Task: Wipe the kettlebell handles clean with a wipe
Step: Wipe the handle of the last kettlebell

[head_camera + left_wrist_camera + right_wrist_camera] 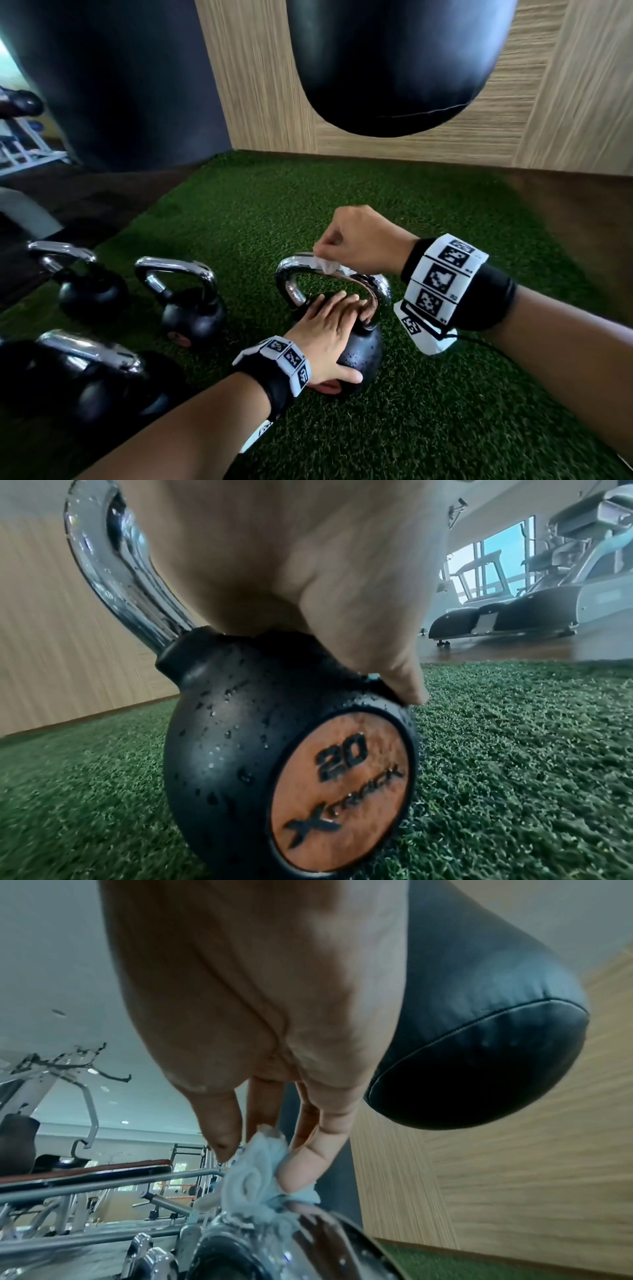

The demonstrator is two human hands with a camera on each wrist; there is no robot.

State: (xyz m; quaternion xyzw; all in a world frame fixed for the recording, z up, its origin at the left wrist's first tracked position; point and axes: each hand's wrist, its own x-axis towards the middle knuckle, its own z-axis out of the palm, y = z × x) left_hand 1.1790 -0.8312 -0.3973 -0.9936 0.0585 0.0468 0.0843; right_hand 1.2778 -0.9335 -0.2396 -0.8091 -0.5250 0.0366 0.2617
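At centre frame my right hand [359, 240] pinches a crumpled wipe [325, 265] against the top of the chrome handle [294, 270] of the wet kettlebell [260, 750], which stands on the turf [411, 411]. My left hand [329, 339] lies flat on its black body, fingers straight, seemingly steadying it. Three more kettlebells [191, 294] sit at lower left.

We saw the kettlebell's [363, 346] body was matt black with a fine-grained coat, beaded with water drops, and its round face plate [342, 788] looked rust-orange and mottled. Its handle [291, 274] was polished chrome, mirror-bright and wet. The wipe [253, 1180] looked like a soft, crumpled pale cloth or paper. The floor [428, 394] was rough green artificial turf, the wall [565, 102] streaked wood-grain panelling, and the punching bag [394, 68] smooth black leather-like material with a stitched seam.
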